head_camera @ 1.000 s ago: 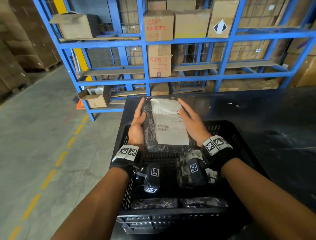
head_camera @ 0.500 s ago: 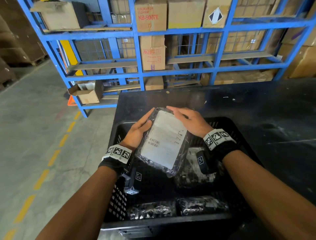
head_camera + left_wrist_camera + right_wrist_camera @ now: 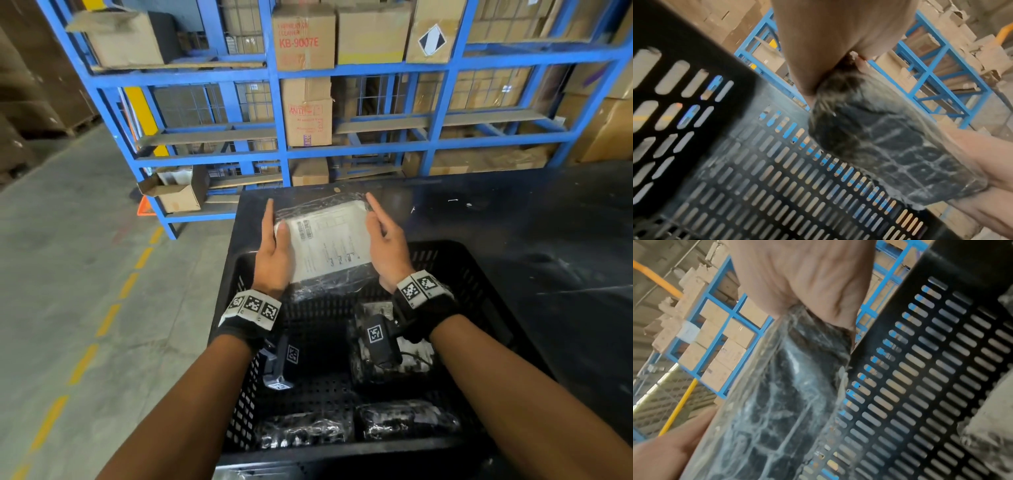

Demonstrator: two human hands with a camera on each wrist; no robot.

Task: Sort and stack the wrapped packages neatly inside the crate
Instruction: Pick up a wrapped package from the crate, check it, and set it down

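A black wrapped package (image 3: 330,248) with a white label is held between both hands over the far end of the black slotted crate (image 3: 479,274). My left hand (image 3: 274,240) grips its left edge with the thumb on the label. At the right edge is my right hand (image 3: 382,236), index finger stretched along the side. The left wrist view shows the package (image 3: 890,146) under my left palm (image 3: 828,40), above the crate wall (image 3: 735,178). In the right wrist view my right palm (image 3: 807,280) clasps the package (image 3: 777,402). Three wrapped packages lie in the crate: one (image 3: 419,353) mid-right and two (image 3: 301,433) (image 3: 407,419) at the near wall.
The crate stands on a dark table (image 3: 513,219). Behind it rises blue shelving (image 3: 281,102) loaded with cardboard boxes. To the left is concrete floor (image 3: 68,274) with a dashed yellow line. The crate's left half has bare floor (image 3: 318,377).
The package has been turned from lengthwise to crosswise between the hands. It dipped at a tilt toward the crate half a second ago and is now held level again.
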